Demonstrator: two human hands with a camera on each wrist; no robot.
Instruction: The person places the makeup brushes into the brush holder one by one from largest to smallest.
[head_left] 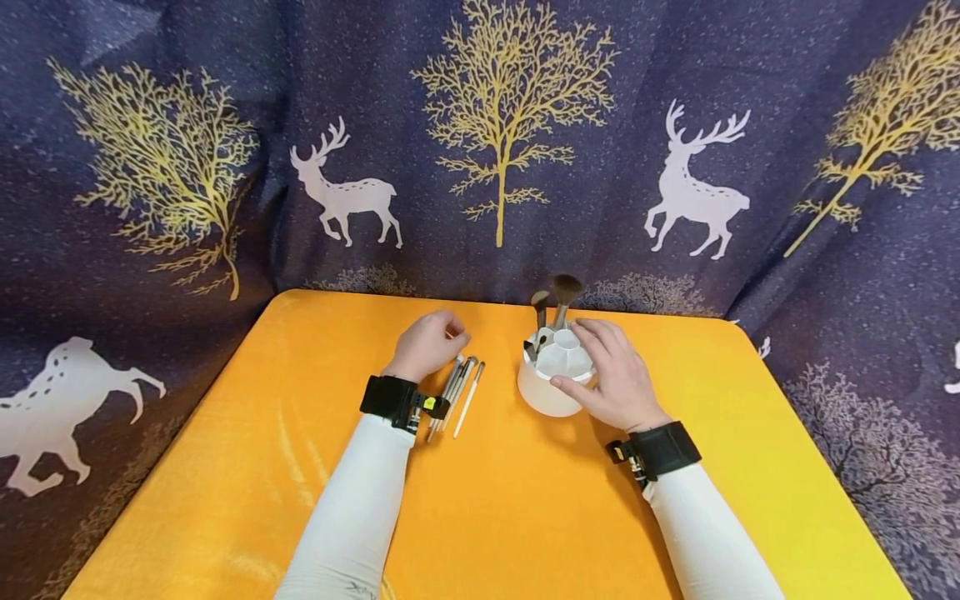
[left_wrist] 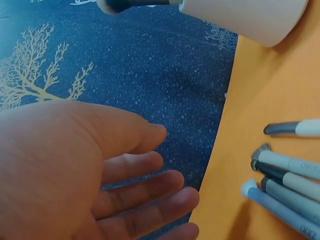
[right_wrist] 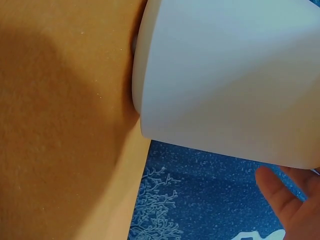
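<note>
lying near left hand (head_left: 427, 346), brushes (left_wrist: 300, 184)

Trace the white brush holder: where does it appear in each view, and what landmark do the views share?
Head: brush holder, just right of centre.
Left wrist: brush holder, upper right, cut by the top edge.
Right wrist: brush holder, large, upper right.
Shared landmark: orange tabletop.
</note>
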